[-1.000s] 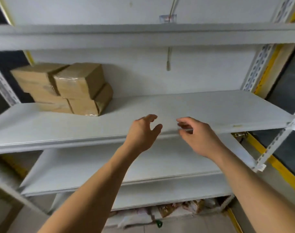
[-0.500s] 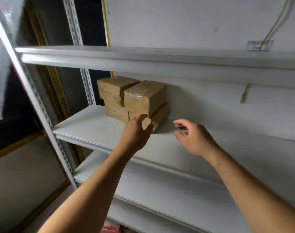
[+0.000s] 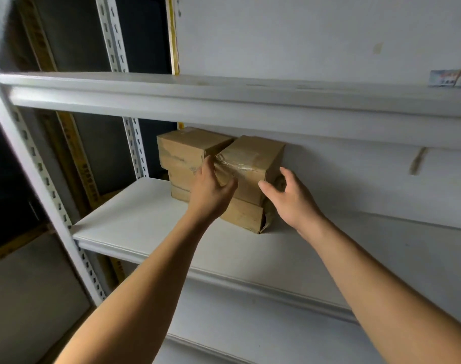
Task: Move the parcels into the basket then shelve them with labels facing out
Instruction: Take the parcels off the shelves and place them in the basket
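Your left hand is up against the front of the upper right parcel, its fingers spread and lying over the clear tape on the near left corner; they look relaxed and are not curled round anything. Your right hand sits at the right side of the same parcel, thumb pointing at the front lower edge and fingers reaching past the right face. Whether those fingers actually touch the cardboard cannot be told, but they are loose and grip nothing.

The parcels are 4 brown cardboard boxes stacked 2 by 2 on the middle shelf, at its back left, close to the white wall. The upper left parcel touches the upper right one along a slanted seam. The lower right parcel has a torn, gaping corner at the right end of its front. The lower left parcel is mostly hidden behind your left hand.

An upper shelf runs above the stack, and a perforated upright stands just left of it.
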